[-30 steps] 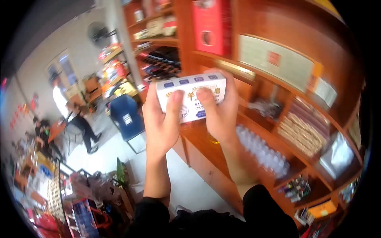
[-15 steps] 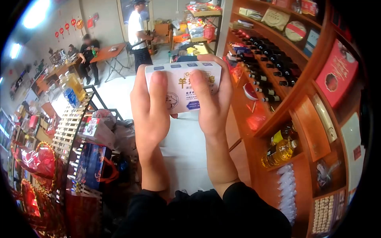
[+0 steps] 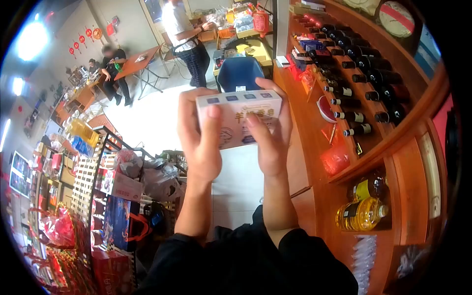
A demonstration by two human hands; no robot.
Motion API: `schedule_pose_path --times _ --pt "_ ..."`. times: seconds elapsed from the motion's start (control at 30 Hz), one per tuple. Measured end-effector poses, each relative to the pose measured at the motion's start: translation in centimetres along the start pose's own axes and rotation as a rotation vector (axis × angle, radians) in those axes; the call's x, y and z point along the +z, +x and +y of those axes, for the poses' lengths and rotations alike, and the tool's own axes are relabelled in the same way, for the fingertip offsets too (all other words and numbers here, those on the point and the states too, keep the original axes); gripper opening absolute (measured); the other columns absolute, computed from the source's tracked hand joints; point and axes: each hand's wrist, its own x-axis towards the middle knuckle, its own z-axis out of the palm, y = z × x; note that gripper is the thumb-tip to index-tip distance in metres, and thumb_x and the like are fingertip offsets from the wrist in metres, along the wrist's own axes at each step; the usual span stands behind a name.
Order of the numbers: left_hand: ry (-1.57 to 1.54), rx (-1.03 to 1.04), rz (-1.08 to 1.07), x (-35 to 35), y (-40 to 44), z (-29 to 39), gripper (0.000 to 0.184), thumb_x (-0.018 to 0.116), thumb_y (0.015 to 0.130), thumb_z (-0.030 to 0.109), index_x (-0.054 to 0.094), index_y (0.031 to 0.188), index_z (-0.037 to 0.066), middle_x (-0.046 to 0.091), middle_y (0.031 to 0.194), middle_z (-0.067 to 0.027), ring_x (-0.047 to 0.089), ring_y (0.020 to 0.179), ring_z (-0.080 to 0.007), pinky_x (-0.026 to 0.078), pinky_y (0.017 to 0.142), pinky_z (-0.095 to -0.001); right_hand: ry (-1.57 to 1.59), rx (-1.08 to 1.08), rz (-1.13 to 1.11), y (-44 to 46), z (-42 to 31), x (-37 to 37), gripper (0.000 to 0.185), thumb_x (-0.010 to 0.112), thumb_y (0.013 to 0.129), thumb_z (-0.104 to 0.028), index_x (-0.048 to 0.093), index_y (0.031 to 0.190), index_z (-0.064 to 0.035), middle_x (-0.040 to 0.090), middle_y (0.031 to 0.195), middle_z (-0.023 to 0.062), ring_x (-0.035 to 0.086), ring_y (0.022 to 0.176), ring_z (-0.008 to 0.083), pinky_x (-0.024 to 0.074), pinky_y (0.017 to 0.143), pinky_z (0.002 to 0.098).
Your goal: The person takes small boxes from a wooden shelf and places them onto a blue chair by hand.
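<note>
Both hands hold a small white box of soap (image 3: 233, 132) out in front of my chest, at the middle of the view. Gold Chinese lettering and blue marks are printed on its front, and small blue squares run along its top side. My left hand (image 3: 202, 147) grips the left end, thumb flat on the front and fingers wrapped behind. At the right end my right hand (image 3: 273, 145) is closed in the same way, its thumb across part of the lettering. The fingertips behind the box are hidden.
To the right, a wooden shelf (image 3: 307, 196) carries dark bottles (image 3: 371, 64) and oil bottles (image 3: 356, 216). A slatted rack (image 3: 88, 172) with boxes and bags stands left. Ahead are a blue bin (image 3: 240, 71), a standing person (image 3: 184, 39) and a seated person (image 3: 113, 71) by a table (image 3: 137, 64).
My view has turned and shifted, and the blue bin now shows beyond the box. The box sits slightly lower and further right in view, still held in both hands.
</note>
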Motion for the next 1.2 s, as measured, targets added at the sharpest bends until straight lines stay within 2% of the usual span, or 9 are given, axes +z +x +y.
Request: schedule_pose_path --times 0.13,0.23,0.43,0.5,0.67,0.8,0.9,1.03,1.2 --pt "0.033 -0.192 -0.278 5.2 -0.4 -8.3 0.032 0.056 0.088 0.015 0.039 0.111 0.0 0.054 0.093 -0.0106 0.053 0.083 -0.0151 0.046 0.072 -0.0296 -0.114 0.162 0.059 1.6 4.6 -9.3 0.05 0.061 0.081 -0.01 0.041 0.127 -0.004 0.054 0.102 0.0073 0.055 0.092 0.0138 0.0458 0.078 0.026" --pt "-0.091 -0.745 -0.575 7.4 -4.3 -15.9 0.04 0.052 0.089 0.002 0.031 0.123 0.002 0.055 0.098 -0.0148 0.057 0.084 -0.0174 0.051 0.069 -0.0273 -0.235 0.499 -0.052 -1.5 10.3 -18.7 0.05 0.061 0.083 -0.012 0.041 0.128 -0.0034 0.055 0.108 0.0081 0.055 0.096 0.0138 0.0475 0.077 0.0263" --pt "-0.07 -1.287 -0.558 6.7 -18.9 -28.1 0.063 0.055 0.089 0.005 0.01 0.133 0.005 0.054 0.108 -0.0278 0.058 0.095 -0.0262 0.049 0.083 -0.0347 -0.358 1.245 0.014 -21.0 23.3 -30.5 0.061 0.059 0.087 -0.013 0.027 0.137 0.0026 0.05 0.12 0.0148 0.049 0.11 0.0189 0.0443 0.088 0.0294" --pt "-0.151 -1.381 -0.467 6.7 -19.4 -29.5 0.06 0.054 0.089 0.002 0.011 0.131 0.002 0.053 0.11 -0.0296 0.059 0.097 -0.0273 0.051 0.083 -0.0358 -0.432 1.175 -0.197 -25.9 26.2 -32.8 0.066 0.06 0.085 -0.009 0.022 0.138 0.0038 0.047 0.123 0.0169 0.047 0.113 0.0205 0.0442 0.089 0.0306" --pt "-0.052 -1.249 -0.381 7.3 -14.4 -33.8 0.042 0.053 0.085 -0.002 0.035 0.122 -0.003 0.057 0.111 -0.0184 0.059 0.098 -0.0251 0.049 0.085 -0.0335 -0.134 1.286 0.056 -14.8 26.9 -30.9 0.075 0.06 0.082 -0.003 0.011 0.14 -0.0029 0.049 0.116 0.0146 0.054 0.101 0.0219 0.0472 0.083 0.0306" --pt "-0.013 -0.972 -0.199 10.9 -8.5 -34.6 0.048 0.054 0.081 -0.002 0.038 0.127 -0.002 0.048 0.117 -0.0163 0.051 0.11 -0.0267 0.044 0.09 -0.0324 -0.751 0.838 -0.087 -4.3 29.7 -28.1 0.074 0.06 0.08 -0.012 0.012 0.135 -0.0031 0.053 0.108 0.0334 0.056 0.097 0.0467 0.0478 0.078 0.0443" --pt "0.406 -0.685 -0.137 11.8 -5.0 -35.7 0.053 0.055 0.078 -0.001 0.04 0.128 0.0 0.042 0.117 -0.017 0.044 0.114 -0.0284 0.04 0.094 -0.0342 -0.527 0.601 0.068 0.4 32.5 -26.5 0.059 0.059 0.081 -0.007 0.022 0.127 -0.0028 0.056 0.104 0.0272 0.059 0.097 0.0355 0.0466 0.082 0.0391" --pt "0.283 -0.84 -0.161 9.0 -6.0 -43.7 0.053 0.059 0.077 0.005 0.044 0.127 0.001 0.043 0.113 -0.0174 0.043 0.112 -0.0289 0.039 0.094 -0.0354 -0.645 0.695 0.059 2.5 35.8 -26.9 0.043 0.063 0.079 -0.003 0.039 0.115 -0.0006 0.054 0.107 0.0169 0.053 0.105 0.0241 0.0427 0.089 0.0362" --pt "0.149 -1.121 -0.249 5.6 -8.4 -53.5 0.049 0.06 0.077 0.008 0.047 0.123 -0.001 0.046 0.11 -0.018 0.046 0.107 -0.0286 0.043 0.089 -0.0352 -1.14 0.391 -0.268 2.2 42.3 -28.2 0.036 0.07 0.071 -0.009 0.053 0.102 -0.0004 0.055 0.099 0.0171 0.053 0.093 0.0316 0.0438 0.082 0.0372"
